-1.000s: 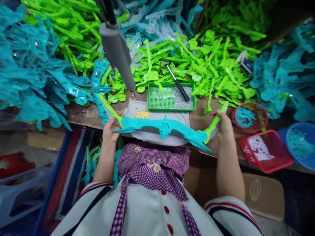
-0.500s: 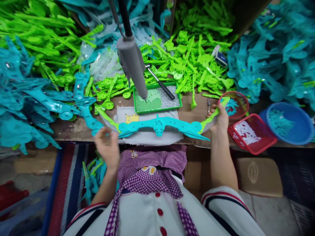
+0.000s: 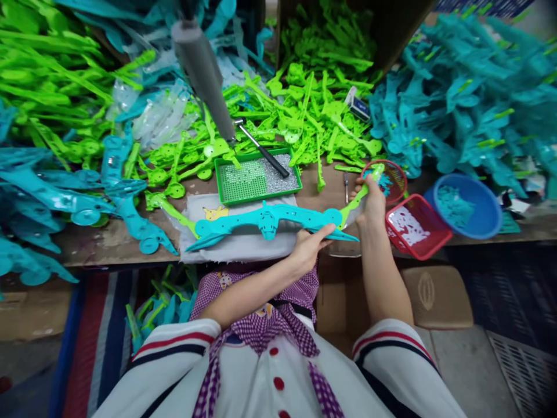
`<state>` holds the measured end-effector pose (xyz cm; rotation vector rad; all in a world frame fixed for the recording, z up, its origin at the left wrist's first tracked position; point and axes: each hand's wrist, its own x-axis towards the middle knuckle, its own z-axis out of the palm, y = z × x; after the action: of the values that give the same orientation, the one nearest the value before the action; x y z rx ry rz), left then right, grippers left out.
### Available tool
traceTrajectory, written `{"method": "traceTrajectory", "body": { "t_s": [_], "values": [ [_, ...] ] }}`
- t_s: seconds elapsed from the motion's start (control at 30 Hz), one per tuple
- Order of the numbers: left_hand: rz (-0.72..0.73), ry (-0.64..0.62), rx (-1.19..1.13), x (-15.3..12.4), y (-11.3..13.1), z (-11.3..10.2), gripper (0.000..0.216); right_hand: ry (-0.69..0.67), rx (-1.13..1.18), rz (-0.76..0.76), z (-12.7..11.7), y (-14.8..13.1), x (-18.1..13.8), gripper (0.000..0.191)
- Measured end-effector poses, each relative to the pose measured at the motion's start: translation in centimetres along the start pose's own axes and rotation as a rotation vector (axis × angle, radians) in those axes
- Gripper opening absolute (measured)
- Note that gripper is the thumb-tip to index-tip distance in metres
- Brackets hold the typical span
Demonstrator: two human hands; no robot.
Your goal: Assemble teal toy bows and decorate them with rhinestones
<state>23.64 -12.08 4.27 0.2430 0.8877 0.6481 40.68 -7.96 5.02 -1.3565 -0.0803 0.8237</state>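
A blue toy bow (image 3: 235,220) with lime-green limbs lies across a grey cloth (image 3: 243,249) at the table's front edge. My right hand (image 3: 373,203) is closed around its right green limb (image 3: 354,203). My left hand (image 3: 307,249) reaches across to the bow's right half, its index finger stretched along the blue part near the round joint, the other fingers curled at the lower edge and partly hidden. Behind the bow, a green tray (image 3: 258,197) holds small metal pieces, with a hammer (image 3: 265,151) lying across it. A grey powered screwdriver (image 3: 204,75) hangs above the tray.
Lime-green parts (image 3: 300,122) are heaped behind the tray. Blue parts pile up at left (image 3: 82,215) and right (image 3: 461,110). Right of my right hand stand a round red basket (image 3: 402,194), a red tub (image 3: 429,253) and a blue basin (image 3: 489,217). A small screwdriver (image 3: 346,188) lies nearby.
My left hand has moved from beside the bow's left end across to its right half and now touches it. My right hand keeps its hold. The view has shifted slightly.
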Motion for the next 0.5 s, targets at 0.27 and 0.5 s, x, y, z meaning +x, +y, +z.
{"method": "traceTrajectory", "body": {
  "t_s": [0.27, 0.5],
  "values": [
    [-0.012, -0.05, 0.084, 0.8, -0.9, -1.4, 0.04, 0.146, 0.059, -0.197, -1.7, 2.3, -2.2, 0.042],
    [0.169, -0.386, 0.688, -2.9, 2.4, -7.6, 0.038, 0.386, -0.031, -0.658, -1.8, 3.0, -1.5, 0.04]
  ]
}}
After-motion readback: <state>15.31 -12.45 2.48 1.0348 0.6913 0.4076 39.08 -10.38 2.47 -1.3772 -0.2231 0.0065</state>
